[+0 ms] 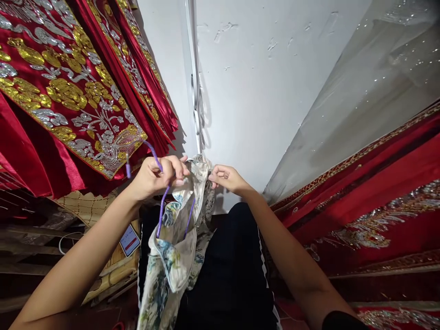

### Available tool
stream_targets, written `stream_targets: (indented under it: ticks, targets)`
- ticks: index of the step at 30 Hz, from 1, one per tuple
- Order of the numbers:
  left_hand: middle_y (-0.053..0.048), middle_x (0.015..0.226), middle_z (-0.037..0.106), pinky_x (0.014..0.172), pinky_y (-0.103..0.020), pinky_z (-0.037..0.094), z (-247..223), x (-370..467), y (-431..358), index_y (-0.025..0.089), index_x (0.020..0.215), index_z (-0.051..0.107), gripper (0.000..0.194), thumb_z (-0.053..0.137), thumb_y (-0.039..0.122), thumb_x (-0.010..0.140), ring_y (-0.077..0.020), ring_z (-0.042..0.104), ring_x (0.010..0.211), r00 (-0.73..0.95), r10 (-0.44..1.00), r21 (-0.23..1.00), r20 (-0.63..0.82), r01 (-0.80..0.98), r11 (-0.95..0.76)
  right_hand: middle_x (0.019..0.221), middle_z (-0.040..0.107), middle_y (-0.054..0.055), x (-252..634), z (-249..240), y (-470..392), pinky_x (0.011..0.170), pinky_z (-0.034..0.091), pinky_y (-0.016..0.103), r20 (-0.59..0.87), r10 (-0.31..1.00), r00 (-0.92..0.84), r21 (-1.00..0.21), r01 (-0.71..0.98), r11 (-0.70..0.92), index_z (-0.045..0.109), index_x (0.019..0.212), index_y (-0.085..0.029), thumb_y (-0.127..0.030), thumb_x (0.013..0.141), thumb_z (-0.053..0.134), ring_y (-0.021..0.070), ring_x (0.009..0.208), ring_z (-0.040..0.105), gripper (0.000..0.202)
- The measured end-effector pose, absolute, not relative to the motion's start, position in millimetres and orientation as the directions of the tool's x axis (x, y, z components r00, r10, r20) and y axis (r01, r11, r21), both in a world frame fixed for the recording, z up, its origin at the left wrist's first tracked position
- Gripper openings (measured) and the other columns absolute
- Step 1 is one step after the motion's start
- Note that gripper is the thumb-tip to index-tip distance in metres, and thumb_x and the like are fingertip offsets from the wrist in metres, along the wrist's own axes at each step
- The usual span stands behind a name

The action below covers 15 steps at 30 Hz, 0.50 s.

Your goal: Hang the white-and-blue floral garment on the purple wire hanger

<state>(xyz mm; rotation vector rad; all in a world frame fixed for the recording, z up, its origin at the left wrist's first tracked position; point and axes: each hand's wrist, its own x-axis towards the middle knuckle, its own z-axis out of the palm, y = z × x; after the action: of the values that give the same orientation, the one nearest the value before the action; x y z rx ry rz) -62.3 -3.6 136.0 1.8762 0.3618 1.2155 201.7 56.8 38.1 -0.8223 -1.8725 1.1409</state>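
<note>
A floral cloth garment (177, 266) in cream, blue and green hangs in front of me, its upper edge between my two hands. My left hand (161, 173) is closed, with a purple cord (161, 211) running through its fingers. One stretch of that cord drops from the hand to the garment's collar-like flap, and another shows inside the folds. A loose purple end with a pale tip dangles left of my wrist. My right hand (225, 178) pinches the garment's right upper edge; its fingertips partly hide what they hold.
Red embroidered cloths (79, 91) hang at the left, and a sheer sparkly fabric (371, 91) with red beaded cloth (388, 201) at the right. Ahead is a white wall (254, 91) with a thin metal rod (195, 91). A phone (129, 240) lies on bamboo furniture (113, 277).
</note>
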Motion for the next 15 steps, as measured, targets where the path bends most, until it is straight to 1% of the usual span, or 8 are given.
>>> stream_targets:
  ticks: [2,4,6,7,9,11,13,15]
  targets:
    - [0.002,0.068,0.063,0.120,-0.047,0.035,134,-64,-4,0.016,0.049,0.047,0.043,0.086,0.012,0.067,-0.0130,0.070,0.080,0.427,0.658,0.779,0.621,-0.238,-0.580,0.079,0.060,0.001,208,38,58,0.067,0.046,0.030,0.372,0.864,-0.339,-0.895,0.116,0.431,0.059,0.092,-0.021,-0.052,0.085,0.069,0.0152,0.070,0.057,0.033]
    - [0.003,0.065,0.062,0.121,-0.049,0.034,131,-64,-6,0.016,0.048,0.046,0.044,0.085,0.011,0.068,-0.0126,0.070,0.077,0.465,0.645,0.790,0.606,-0.254,-0.558,0.101,0.062,0.005,212,41,60,0.073,0.047,0.030,0.483,0.856,-0.184,-0.847,0.151,0.510,0.060,0.109,-0.023,-0.050,0.084,0.070,0.0162,0.082,0.057,0.038]
    - [0.002,0.064,0.062,0.121,-0.051,0.034,131,-60,-10,0.016,0.047,0.047,0.044,0.084,0.010,0.070,-0.0132,0.070,0.076,0.543,0.604,0.801,0.583,-0.260,-0.540,0.116,0.062,0.007,214,48,61,0.080,0.049,0.031,0.485,0.847,-0.218,-0.838,0.162,0.521,0.062,0.117,-0.025,-0.052,0.086,0.066,0.0189,0.095,0.058,0.041]
    - [0.001,0.065,0.063,0.121,-0.051,0.035,131,-58,-13,0.017,0.047,0.048,0.043,0.083,0.010,0.071,-0.0137,0.070,0.077,0.583,0.580,0.807,0.570,-0.264,-0.528,0.113,0.064,0.007,214,52,60,0.080,0.049,0.031,0.442,0.852,-0.280,-0.859,0.143,0.492,0.064,0.114,-0.024,-0.054,0.087,0.065,0.0198,0.095,0.059,0.040]
    - [0.000,0.070,0.067,0.119,-0.051,0.039,134,-53,-20,0.017,0.047,0.052,0.039,0.081,0.007,0.071,-0.0152,0.072,0.081,0.623,0.565,0.827,0.541,-0.271,-0.493,0.092,0.067,0.005,216,58,55,0.071,0.050,0.029,0.300,0.858,-0.416,-0.930,0.071,0.360,0.067,0.093,-0.021,-0.058,0.087,0.063,0.0186,0.082,0.061,0.038]
    - [-0.003,0.087,0.072,0.115,-0.049,0.044,137,-50,-25,0.017,0.053,0.059,0.030,0.082,0.006,0.069,-0.0185,0.072,0.093,0.560,0.648,0.853,0.516,-0.262,-0.452,0.071,0.062,0.002,222,60,48,0.058,0.047,0.026,0.187,0.875,-0.448,-0.981,-0.034,0.192,0.062,0.074,-0.019,-0.059,0.084,0.068,0.0149,0.063,0.057,0.042]
    - [-0.006,0.115,0.072,0.111,-0.046,0.048,138,-53,-27,0.018,0.070,0.069,0.017,0.083,0.009,0.068,-0.0228,0.069,0.110,0.398,0.792,0.886,0.463,-0.238,-0.398,0.063,0.059,0.000,232,58,41,0.052,0.046,0.026,0.143,0.930,-0.339,-0.982,-0.165,0.091,0.059,0.068,-0.019,-0.058,0.080,0.073,0.0141,0.056,0.056,0.043]
    - [-0.008,0.134,0.065,0.109,-0.045,0.050,133,-62,-24,0.019,0.095,0.074,0.029,0.084,0.014,0.069,-0.0268,0.065,0.120,0.278,0.904,0.939,0.324,-0.208,-0.273,0.064,0.062,0.001,247,54,38,0.054,0.051,0.029,0.141,0.981,-0.133,-0.951,-0.292,0.097,0.061,0.071,-0.020,-0.058,0.078,0.074,0.0172,0.059,0.062,0.041]
